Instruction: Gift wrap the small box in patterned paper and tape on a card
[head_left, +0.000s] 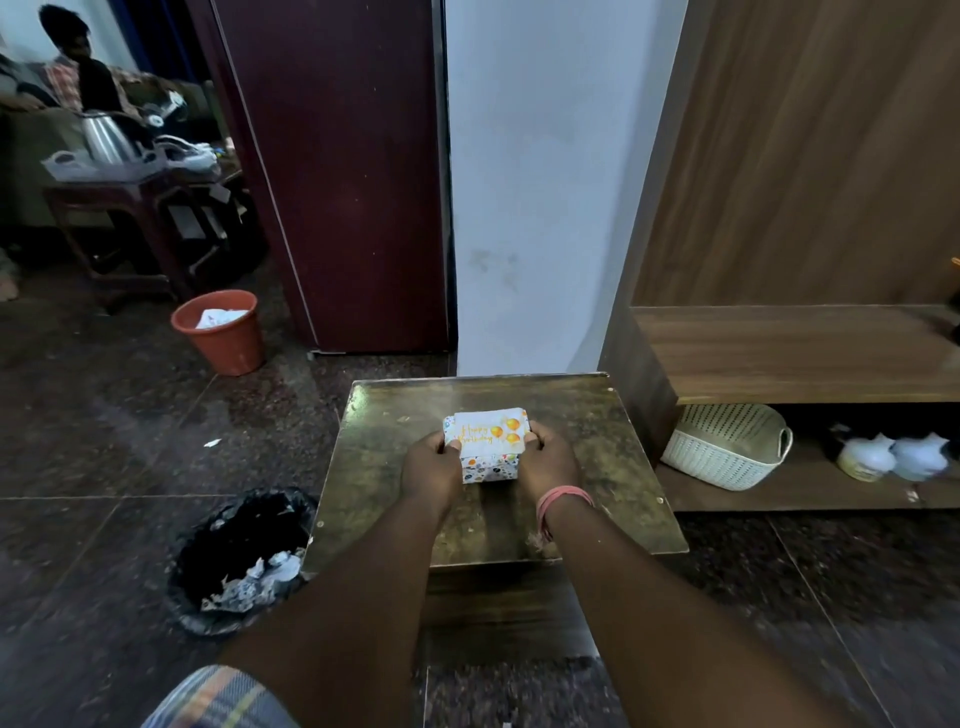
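Note:
The small box (489, 468), wrapped in white paper with coloured dots, sits near the middle of a worn low table (597, 415). A white card (488, 429) with orange balloons and "Happy Birthday" lettering lies on top of it. My left hand (430, 465) grips the box's left side, thumb pressed on the card's left edge. My right hand (549, 460) holds the right side, fingers curled onto the card's right edge. A pink band circles my right wrist. No tape is visible.
A black-lined bin (244, 561) with crumpled paper stands left of the table. An orange bucket (221, 330) is farther back left. A white woven basket (727, 444) rests on a low wooden shelf at right. A person sits far back left.

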